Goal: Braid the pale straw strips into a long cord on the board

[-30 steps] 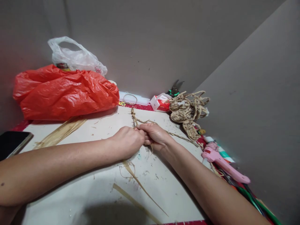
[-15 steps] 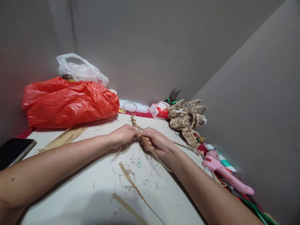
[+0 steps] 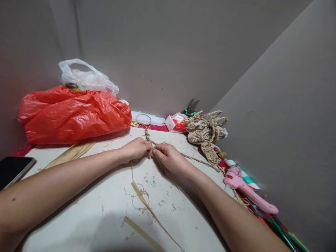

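A tan braided cord of dried plant fibre (image 3: 147, 135) runs up from between my hands onto the white table (image 3: 110, 196). My left hand (image 3: 137, 148) is closed, pinching the cord's near end, and a thin strand hangs below it. Right beside it, my right hand (image 3: 168, 156) pinches the same cord with thumb and fingers, loose strands trailing beneath the palm. A twisted length of cord (image 3: 195, 159) stretches away to the right behind my right hand. Nearer me lie two flat fibre strips (image 3: 147, 203) and a thin loop of strand.
A red plastic bag (image 3: 76, 117) fills the back left, with a white bag (image 3: 86, 77) behind it. Woven cord pieces (image 3: 206, 131) and pliers (image 3: 191, 108) lie at the back right. A pink glue gun (image 3: 249, 190) rests along the right edge, a phone (image 3: 14, 169) at the left.
My right hand has turned over, its back now facing up, and the flat strip that crossed it has dropped below. The view has shifted slightly.
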The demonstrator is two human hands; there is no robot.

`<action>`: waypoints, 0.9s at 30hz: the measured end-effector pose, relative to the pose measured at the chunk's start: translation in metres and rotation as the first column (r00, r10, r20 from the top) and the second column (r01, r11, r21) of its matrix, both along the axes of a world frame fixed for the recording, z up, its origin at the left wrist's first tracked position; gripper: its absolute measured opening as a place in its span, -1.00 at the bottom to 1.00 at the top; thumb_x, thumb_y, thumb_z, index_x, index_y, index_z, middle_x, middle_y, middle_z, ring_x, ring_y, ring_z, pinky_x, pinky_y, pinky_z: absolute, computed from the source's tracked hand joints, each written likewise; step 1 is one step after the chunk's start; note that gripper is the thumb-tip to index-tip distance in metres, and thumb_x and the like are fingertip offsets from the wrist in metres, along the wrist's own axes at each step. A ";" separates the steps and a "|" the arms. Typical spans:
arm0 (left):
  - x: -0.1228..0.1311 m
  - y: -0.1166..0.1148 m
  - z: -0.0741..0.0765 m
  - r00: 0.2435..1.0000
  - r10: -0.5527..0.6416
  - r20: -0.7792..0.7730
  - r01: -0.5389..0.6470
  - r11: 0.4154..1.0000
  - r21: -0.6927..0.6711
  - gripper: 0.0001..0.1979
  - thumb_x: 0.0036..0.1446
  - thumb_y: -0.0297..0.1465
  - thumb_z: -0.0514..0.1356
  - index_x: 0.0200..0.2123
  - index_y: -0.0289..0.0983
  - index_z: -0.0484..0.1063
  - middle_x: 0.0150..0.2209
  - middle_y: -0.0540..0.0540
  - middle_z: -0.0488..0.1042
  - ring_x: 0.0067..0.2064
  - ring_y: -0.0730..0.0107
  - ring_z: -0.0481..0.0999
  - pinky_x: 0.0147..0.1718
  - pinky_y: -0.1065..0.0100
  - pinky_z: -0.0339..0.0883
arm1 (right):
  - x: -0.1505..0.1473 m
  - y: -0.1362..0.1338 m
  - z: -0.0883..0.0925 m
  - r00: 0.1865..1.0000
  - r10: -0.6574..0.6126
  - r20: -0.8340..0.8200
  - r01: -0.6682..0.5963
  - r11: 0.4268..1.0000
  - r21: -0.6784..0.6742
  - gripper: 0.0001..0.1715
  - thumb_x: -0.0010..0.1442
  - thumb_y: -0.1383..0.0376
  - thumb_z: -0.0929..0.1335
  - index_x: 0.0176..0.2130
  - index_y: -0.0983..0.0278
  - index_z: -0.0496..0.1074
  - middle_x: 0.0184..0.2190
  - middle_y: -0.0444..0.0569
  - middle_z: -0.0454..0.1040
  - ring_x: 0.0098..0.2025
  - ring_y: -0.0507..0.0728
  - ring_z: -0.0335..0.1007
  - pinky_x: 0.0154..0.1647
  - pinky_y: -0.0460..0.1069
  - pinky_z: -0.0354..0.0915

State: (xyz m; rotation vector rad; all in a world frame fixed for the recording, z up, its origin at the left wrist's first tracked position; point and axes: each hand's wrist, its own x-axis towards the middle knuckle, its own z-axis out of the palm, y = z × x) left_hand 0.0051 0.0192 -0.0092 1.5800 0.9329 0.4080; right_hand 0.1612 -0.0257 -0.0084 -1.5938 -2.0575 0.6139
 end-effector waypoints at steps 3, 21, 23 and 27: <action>0.001 -0.001 -0.002 1.000 0.022 0.009 -0.021 0.998 -0.060 -0.83 0.05 -0.36 0.03 -0.55 -0.26 0.26 -0.82 0.15 -0.02 -0.77 0.59 -0.11 -0.73 0.43 -0.27 | -0.004 -0.004 0.000 0.994 -0.007 0.107 0.001 0.998 0.059 -0.72 0.16 0.31 0.17 -0.51 0.30 0.33 -0.54 -0.05 0.39 -0.45 0.06 0.24 -0.40 -0.08 0.10; 0.001 -0.008 0.001 0.991 0.098 0.086 -0.095 0.995 -0.040 -0.77 0.01 -0.42 0.06 -0.66 -0.29 0.22 -0.82 0.14 0.06 -0.77 0.65 -0.08 -0.75 0.44 -0.27 | -0.023 -0.021 0.010 0.961 -0.140 -0.239 0.054 0.941 -0.334 -0.70 0.16 0.26 0.16 -0.53 0.30 0.29 -0.81 -0.26 0.10 -0.76 -0.06 -0.01 -0.71 -0.13 -0.05; 0.000 -0.007 -0.001 0.990 0.088 0.107 -0.081 0.995 -0.059 -0.75 0.01 -0.39 0.07 -0.67 -0.28 0.19 -0.82 0.14 0.04 -0.78 0.64 -0.08 -0.75 0.43 -0.28 | -0.029 -0.026 0.007 0.968 -0.140 -0.208 0.063 0.939 -0.338 -0.71 0.17 0.30 0.14 -0.51 0.29 0.29 -0.82 -0.23 0.18 -0.77 -0.04 0.09 -0.70 -0.14 0.03; 0.000 -0.007 -0.003 0.989 0.077 0.127 -0.069 0.995 -0.070 -0.78 -0.02 -0.40 0.13 -0.65 -0.29 0.24 -0.81 0.13 0.08 -0.77 0.65 -0.04 -0.76 0.45 -0.26 | -0.032 -0.036 0.010 0.982 -0.056 -0.181 -0.009 0.940 -0.342 -0.69 0.18 0.31 0.14 -0.53 0.29 0.28 -0.77 -0.18 0.29 -0.73 -0.03 0.21 -0.65 -0.15 0.12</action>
